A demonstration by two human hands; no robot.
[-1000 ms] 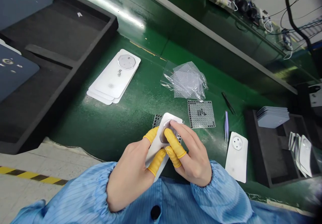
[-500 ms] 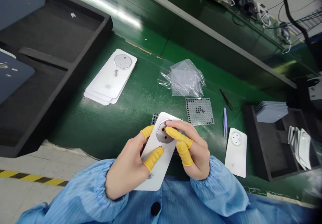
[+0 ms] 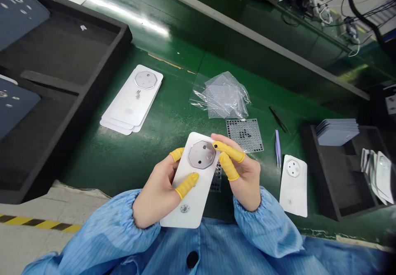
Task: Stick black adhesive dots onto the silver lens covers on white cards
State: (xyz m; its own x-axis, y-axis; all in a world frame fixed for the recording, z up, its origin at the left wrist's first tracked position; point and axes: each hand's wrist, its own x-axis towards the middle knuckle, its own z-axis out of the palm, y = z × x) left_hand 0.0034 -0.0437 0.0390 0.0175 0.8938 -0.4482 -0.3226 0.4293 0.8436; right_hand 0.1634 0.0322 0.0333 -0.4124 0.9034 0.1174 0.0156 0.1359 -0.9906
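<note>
My left hand (image 3: 159, 190) is closed around a white phone back cover (image 3: 185, 190), its thumb flat on the face. An octagonal silver camera ring (image 3: 194, 157) on the cover shows a few round holes, at least one of them dark. My right hand (image 3: 243, 170) is at the cover's upper right edge. On its yellow-covered fingertip sits a small black disc (image 3: 215, 146); the other covered finger is bent close beside it. Partly hidden under the cover is a dotted sheet (image 3: 217, 180). Beyond my right hand lies a clear sheet of black discs (image 3: 255, 132).
Stacked white covers (image 3: 130, 106) lie left, beside a black foam tray (image 3: 102, 64). Clear plastic bags (image 3: 227, 95) are ahead. Right are black tweezers (image 3: 278, 119), purple tweezers (image 3: 277, 148), a white cover (image 3: 292, 194) and another black tray (image 3: 321, 184) holding covers.
My right fingers have drawn back from the camera ring to the cover's edge, exposing the ring and a black disc on the fingertip. My left hand keeps its hold on the cover.
</note>
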